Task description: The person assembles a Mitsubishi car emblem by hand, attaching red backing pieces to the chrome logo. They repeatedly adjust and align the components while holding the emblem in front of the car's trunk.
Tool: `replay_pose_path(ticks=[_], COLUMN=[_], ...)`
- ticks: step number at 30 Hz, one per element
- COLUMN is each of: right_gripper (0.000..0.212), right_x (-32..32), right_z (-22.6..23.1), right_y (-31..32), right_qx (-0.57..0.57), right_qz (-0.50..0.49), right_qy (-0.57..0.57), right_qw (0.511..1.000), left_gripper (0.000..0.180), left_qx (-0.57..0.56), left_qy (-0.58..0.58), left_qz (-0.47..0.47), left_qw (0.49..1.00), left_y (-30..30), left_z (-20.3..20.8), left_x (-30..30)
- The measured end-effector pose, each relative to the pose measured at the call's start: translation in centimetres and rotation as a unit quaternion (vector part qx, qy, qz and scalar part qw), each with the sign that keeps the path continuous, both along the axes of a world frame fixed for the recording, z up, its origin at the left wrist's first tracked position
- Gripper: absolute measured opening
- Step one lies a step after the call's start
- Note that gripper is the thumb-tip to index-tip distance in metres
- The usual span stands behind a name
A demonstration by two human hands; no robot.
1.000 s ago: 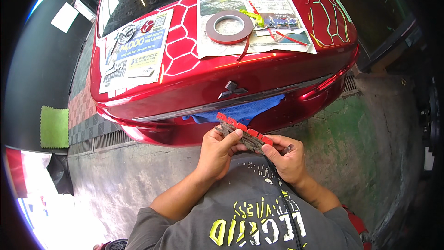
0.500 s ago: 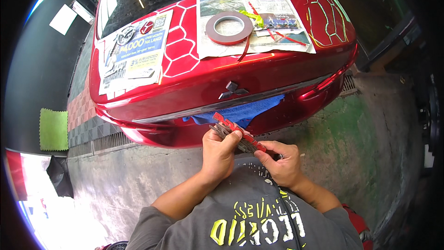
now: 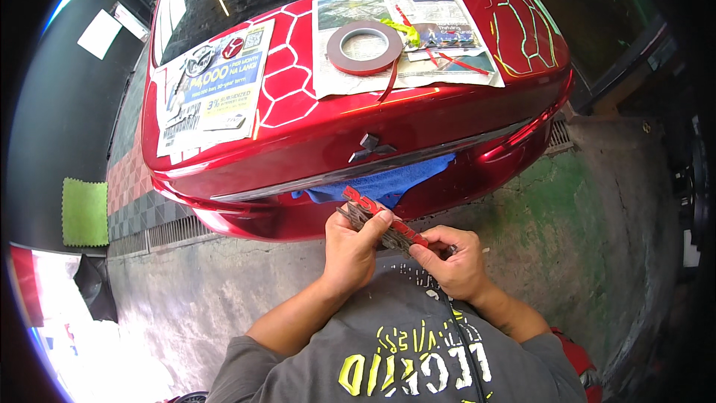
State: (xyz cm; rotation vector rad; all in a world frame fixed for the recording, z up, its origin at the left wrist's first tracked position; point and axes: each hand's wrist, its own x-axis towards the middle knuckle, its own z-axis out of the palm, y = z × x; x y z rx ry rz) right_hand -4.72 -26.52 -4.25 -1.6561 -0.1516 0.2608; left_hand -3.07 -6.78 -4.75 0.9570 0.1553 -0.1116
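Red facing on a dark, uneven strip (image 3: 361,198), held in the air between wearer and car (image 3: 287,151), below the blue cloth (image 3: 399,177) as I see it. Left hand (image 3: 350,246): closed on the strip, thumb on top. Right hand (image 3: 456,263): thumb and forefinger pinched at the near end; exact fingertip contact too small to tell. Step in hand, my reading: fine finger work on the red layer. Next move seems to call for a steady left hold and a delicate right pinch, no bending. Tape roll (image 3: 340,49) lies on newspaper (image 3: 332,16), well apart.
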Motion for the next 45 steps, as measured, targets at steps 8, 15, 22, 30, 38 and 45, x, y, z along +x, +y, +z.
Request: replay_pose_path(ticks=[8, 15, 22, 30, 38, 45], right_gripper=[0.010, 0.010, 0.031, 0.031, 0.012, 0.011], right_x=[0.4, 1.3, 1.6, 2.8, 2.4, 2.8], right_z=[-0.6, 0.4, 0.1, 2.9, 4.2, 4.2], right_y=[-0.8, -1.2, -1.6, -3.2, 1.1, 3.3], right_qx=[0.118, 0.160, 0.058, -0.092, -0.208, -0.248], right_qz=[0.042, 0.016, -0.015, -0.056, -0.019, -0.011], right_qy=[0.059, 0.109, 0.049, -0.173, -0.307, -0.352], right_qw=[0.990, 0.981, 0.997, 0.979, 0.928, 0.903], left_gripper=[0.007, 0.013, 0.012, 0.010, 0.011, 0.011], left_qx=[0.000, 0.021, 0.063, 0.057, 0.181, 0.143], left_qy=[-0.030, 0.019, 0.052, 0.024, -0.028, -0.010], left_qz=[-0.016, -0.066, -0.021, 0.032, 0.044, 0.051], left_qw=[0.999, 0.997, 0.996, 0.998, 0.982, 0.988], left_y=[0.3, 0.5, 0.8, 1.5, 1.4, 1.9], left_z=[-0.1, 1.4, 0.5, -0.9, 0.3, 0.5], left_x=[-0.2, -0.4, -0.3, -0.2, -0.2, -0.6])
